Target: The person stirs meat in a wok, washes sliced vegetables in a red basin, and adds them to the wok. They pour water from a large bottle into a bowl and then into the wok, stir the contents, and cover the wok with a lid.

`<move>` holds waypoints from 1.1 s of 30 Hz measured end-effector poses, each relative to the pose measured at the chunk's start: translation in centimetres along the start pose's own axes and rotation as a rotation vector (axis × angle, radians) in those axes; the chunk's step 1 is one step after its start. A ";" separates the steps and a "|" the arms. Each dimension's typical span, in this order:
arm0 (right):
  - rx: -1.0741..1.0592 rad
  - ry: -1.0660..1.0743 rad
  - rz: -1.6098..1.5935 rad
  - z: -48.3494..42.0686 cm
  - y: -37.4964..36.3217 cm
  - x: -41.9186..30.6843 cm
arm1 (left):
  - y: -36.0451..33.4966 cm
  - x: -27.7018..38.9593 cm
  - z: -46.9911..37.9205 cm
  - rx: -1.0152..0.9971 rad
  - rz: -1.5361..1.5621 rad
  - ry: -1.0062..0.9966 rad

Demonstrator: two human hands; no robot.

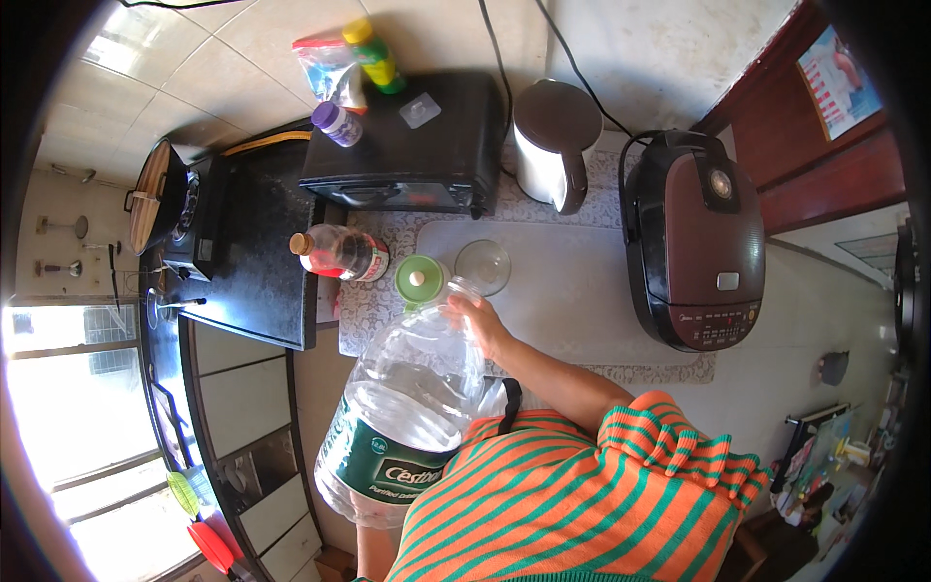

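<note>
A large clear plastic C'estbon water bottle [418, 393] with a green label is held tilted against my body, its neck directed away over the table. My right hand [473, 316] grips it just below the mouth. My left hand [369, 509] supports the base and is partly hidden, blurred through the plastic. Close to the bottle's neck stands a container with a green lid [420, 278] and a pale knob; the bottle hides its lower part. Beside it is a round clear glass dish [483, 267]. Whether the bottle's mouth touches either cannot be told.
A dark sauce bottle [342, 253] stands left of the lid. Behind are a black toaster oven [407, 145] with small containers on top, and an electric kettle [556, 145]. A rice cooker [694, 240] stands right of a translucent mat [574, 305]. A wok [156, 196] sits far left.
</note>
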State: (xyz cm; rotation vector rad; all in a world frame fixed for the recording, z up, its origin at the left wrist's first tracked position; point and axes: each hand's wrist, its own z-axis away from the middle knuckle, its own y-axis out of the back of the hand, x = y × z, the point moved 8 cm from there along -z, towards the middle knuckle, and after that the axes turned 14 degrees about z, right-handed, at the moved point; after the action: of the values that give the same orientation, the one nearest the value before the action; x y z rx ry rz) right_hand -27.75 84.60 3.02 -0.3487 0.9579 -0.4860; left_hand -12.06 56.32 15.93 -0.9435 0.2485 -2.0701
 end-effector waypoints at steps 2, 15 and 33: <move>-0.011 -0.003 -0.012 0.2 -0.1 -0.2 | 0.0 0.0 0.0 -0.002 -0.001 -0.001; 0.024 -0.006 -0.064 0.0 0.3 0.5 | 0.0 0.3 0.3 -0.019 -0.007 0.005; -0.151 0.423 0.126 6.9 -4.9 -13.3 | -1.6 -2.5 -4.1 -0.121 -0.007 0.130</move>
State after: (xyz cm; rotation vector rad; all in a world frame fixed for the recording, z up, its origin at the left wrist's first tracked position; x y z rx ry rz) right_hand -29.51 88.18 18.25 -0.3246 1.4236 -0.3791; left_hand -14.94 58.64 12.51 -0.8827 0.4439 -2.1457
